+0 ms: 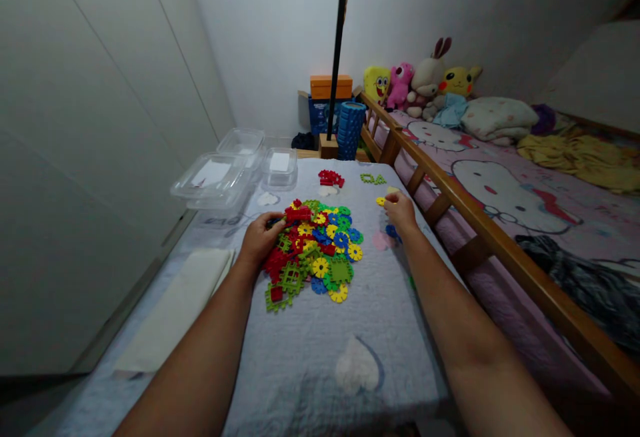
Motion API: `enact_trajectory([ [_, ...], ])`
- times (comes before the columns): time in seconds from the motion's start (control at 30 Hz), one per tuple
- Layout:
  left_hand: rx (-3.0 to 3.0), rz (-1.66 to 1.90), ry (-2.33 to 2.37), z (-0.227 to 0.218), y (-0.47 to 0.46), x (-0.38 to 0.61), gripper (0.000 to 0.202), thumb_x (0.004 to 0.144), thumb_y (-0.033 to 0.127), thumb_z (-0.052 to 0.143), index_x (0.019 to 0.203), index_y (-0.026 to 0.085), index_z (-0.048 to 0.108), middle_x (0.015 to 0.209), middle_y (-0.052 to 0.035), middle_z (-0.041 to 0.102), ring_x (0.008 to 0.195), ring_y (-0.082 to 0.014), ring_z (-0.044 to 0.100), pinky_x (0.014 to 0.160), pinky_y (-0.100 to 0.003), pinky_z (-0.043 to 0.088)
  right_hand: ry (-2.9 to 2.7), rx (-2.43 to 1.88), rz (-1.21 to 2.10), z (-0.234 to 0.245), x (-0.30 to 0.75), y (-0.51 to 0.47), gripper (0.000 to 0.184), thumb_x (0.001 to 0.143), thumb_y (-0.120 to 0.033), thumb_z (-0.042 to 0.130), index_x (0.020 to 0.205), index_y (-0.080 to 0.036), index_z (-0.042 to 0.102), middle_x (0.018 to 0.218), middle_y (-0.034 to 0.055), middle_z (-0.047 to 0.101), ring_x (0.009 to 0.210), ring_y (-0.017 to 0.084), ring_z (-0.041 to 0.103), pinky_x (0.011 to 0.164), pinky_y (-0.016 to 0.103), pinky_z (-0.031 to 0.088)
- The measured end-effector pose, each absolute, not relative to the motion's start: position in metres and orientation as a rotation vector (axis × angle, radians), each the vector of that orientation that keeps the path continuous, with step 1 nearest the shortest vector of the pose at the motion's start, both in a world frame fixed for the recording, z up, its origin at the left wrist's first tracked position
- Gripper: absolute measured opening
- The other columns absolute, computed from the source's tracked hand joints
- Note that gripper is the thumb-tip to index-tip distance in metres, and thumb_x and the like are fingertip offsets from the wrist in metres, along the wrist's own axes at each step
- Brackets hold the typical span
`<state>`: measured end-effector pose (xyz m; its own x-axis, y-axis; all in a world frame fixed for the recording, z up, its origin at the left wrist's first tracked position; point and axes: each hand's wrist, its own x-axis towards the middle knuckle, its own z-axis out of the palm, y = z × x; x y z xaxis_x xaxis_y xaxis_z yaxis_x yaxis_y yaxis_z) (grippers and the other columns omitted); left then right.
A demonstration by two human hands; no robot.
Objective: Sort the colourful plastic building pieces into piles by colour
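Observation:
A heap of plastic building pieces [320, 250] lies on the cloth-covered table. It mixes notched discs in yellow, blue and green with red pieces and green square pieces. At the heap's left edge is my left hand [261, 239], thumb and fingers curled together by the red pieces [298, 213]; what they hold, if anything, is hidden. Farther right, my right hand [400, 210] pinches a yellow notched disc [381, 201] just above the cloth. Blue discs [393, 231] lie beneath my right wrist, and a bit of green [412, 282] shows beside the forearm.
Small groups of red pieces [331, 178] and green pieces [373, 179] lie toward the far edge. Clear plastic boxes [210, 180] stand at the back left, near a folded pale cloth [175, 307]. A wooden bed rail [450, 213] borders the right side; a black pole [339, 50] rises behind.

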<state>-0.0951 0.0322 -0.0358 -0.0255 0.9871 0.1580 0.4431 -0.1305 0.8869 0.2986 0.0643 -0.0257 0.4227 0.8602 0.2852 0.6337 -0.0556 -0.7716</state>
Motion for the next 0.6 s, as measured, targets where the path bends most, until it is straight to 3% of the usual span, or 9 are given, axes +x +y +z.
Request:
enact_trajectory([
  [0.17, 1.623, 1.134, 1.498, -0.038, 0.032, -0.095, 0.048, 0.076, 0.051, 0.065, 0.106, 0.017, 0.076, 0.105, -0.0096, 0.077, 0.095, -0.0265, 0.068, 0.090, -0.038, 0.053, -1.585, -1.678, 0.634, -0.024, 0.248, 0.009, 0.015, 0.076, -0.025, 0.062, 0.088, -0.019, 0.070, 0.083, 0.0018, 0.068, 0.072, 0.017, 0.060, 0.073, 0.030, 0.050],
  [0.43, 1.619, 1.141, 1.485, -0.036, 0.031, -0.095, 0.046, 0.075, 0.051, 0.065, 0.104, 0.017, 0.076, 0.105, -0.0095, 0.077, 0.096, -0.0263, 0.069, 0.092, -0.038, 0.053, -1.833, -1.723, 0.365, -0.044, 0.218, -0.024, 0.032, 0.082, -0.016, 0.064, 0.114, -0.018, 0.069, 0.111, 0.0099, 0.064, 0.105, 0.022, 0.062, 0.097, 0.033, 0.048],
  [0.6, 1.590, 1.143, 1.478, -0.037, 0.031, -0.095, 0.046, 0.074, 0.051, 0.066, 0.105, 0.018, 0.076, 0.103, -0.0085, 0.077, 0.094, -0.0257, 0.069, 0.088, -0.036, 0.054, -1.854, -1.800, 0.294, -0.046, 0.216, -0.019, 0.025, 0.086, -0.020, 0.065, 0.111, -0.020, 0.068, 0.112, 0.0101, 0.062, 0.106, 0.023, 0.061, 0.094, 0.033, 0.047],
])
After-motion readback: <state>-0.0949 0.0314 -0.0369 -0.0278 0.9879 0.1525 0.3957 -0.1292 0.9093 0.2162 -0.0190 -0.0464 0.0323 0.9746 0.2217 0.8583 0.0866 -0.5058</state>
